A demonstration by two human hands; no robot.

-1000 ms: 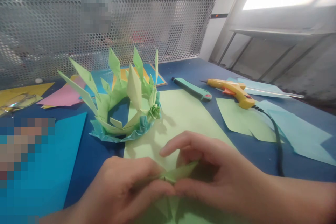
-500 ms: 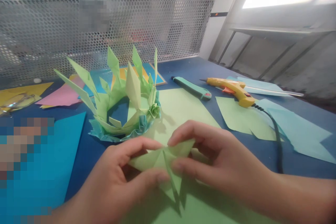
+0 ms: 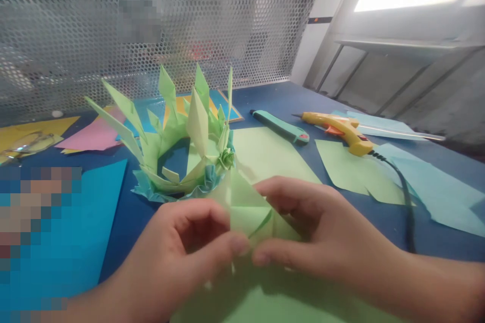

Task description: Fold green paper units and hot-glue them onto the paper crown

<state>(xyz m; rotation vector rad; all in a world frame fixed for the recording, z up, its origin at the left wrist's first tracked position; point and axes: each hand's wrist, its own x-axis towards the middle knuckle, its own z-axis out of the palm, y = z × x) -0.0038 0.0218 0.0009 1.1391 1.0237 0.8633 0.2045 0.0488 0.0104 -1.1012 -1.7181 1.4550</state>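
A folded piece of light green paper [image 3: 250,219] is held between both hands at the lower middle, with a pointed flap upward and a creased pocket facing me. My left hand [image 3: 185,247] pinches its left side between thumb and fingers. On its right side, my right hand [image 3: 314,227] has the thumb low in front and the fingers behind. Just beyond the hands stands a green paper crown [image 3: 151,154] with tall folded spikes, a rosette and crumpled blue-green paper at its base. Under the hands lies a green sheet [image 3: 288,292].
A teal utility knife [image 3: 280,126] and a yellow glue gun [image 3: 337,128] with a black cord lie at the right rear. Green and pale blue paper pieces [image 3: 435,186] are around them. Blue card [image 3: 102,202], pink paper [image 3: 94,131] and glasses [image 3: 28,144] lie left. A perforated metal panel [image 3: 212,20] stands behind.
The folded green paper has been turned in my hands: its point faced down toward me before, and now a flap points up with a pocket in front. Both hands still hold it.
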